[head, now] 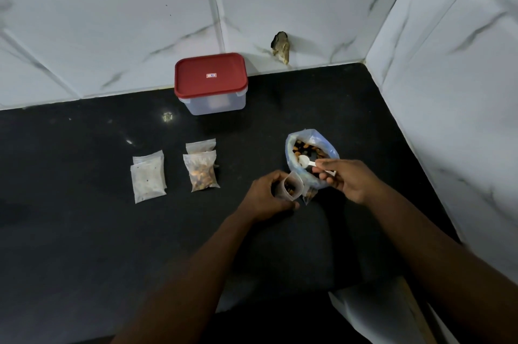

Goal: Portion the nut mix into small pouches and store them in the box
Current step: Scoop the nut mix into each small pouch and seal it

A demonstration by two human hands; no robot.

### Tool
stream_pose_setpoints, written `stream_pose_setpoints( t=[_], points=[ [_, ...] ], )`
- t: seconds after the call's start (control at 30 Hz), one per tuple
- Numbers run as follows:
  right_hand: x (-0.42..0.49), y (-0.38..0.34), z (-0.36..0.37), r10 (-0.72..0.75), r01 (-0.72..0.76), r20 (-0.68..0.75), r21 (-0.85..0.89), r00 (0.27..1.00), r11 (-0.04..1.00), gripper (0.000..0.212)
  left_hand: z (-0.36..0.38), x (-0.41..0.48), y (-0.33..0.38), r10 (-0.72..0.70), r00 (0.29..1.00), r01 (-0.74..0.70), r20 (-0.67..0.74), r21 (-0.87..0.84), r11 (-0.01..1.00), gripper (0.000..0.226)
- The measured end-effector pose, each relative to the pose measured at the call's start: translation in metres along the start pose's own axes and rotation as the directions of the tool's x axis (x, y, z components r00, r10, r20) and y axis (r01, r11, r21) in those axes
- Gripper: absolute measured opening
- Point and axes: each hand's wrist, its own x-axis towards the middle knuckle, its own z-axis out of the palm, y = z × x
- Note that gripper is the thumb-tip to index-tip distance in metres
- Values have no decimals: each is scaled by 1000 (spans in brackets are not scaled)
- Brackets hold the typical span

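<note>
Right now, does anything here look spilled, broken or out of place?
Yes: a dark, jagged hole breaks the white tiled wall just above the black counter, right of the red-lidded box. Nothing looks spilled.
</note>
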Motion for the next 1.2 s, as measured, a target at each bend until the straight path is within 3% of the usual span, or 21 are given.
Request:
stream_pose_setpoints(
  t=[0.4, 0.67, 0.73, 0.8, 0.9, 0.97, 1.07, 1.13, 1.2],
  points=[
    [-17, 4, -13, -93, 93, 1, 128, 996, 987, 23, -1, -2, 0, -10, 999, 9, -46, -23, 1000, 51],
    [-53, 6, -4, -324, 337, 123, -106, 938, 935, 23, -4, -7, 3, 12, 996, -16, -91, -45, 999, 54],
    [-58, 11, 1, -411, 434, 139, -254, 901, 865, 21, -4, -7, 4, 18, 995, -23, -102, -52, 998, 54],
    [-58, 18, 5, -523, 536, 166, -449, 836, 715, 18, -4, -8, 4, 27, 993, -33, -117, -49, 998, 55],
    [-55, 34, 12, -708, 687, 308, -643, 636, 337, 13, -3, -8, 1, 45, 990, -52, -134, -53, 997, 57],
    [-53, 44, 16, -781, 732, 348, -654, 518, 194, 12, -2, -8, 0, 51, 990, -57, -135, -40, 998, 59],
    [-56, 52, 21, -822, 755, 295, -616, 487, 226, 12, -3, -8, 0, 51, 988, -58, -144, -48, 997, 61],
    [-60, 54, 21, -802, 729, 191, -571, 565, 378, 12, -4, -9, 0, 51, 989, -59, -137, -55, 997, 60],
    [-60, 54, 18, -711, 644, 33, -453, 703, 616, 15, -4, -9, 0, 46, 991, -54, -126, -62, 997, 59]
  ],
)
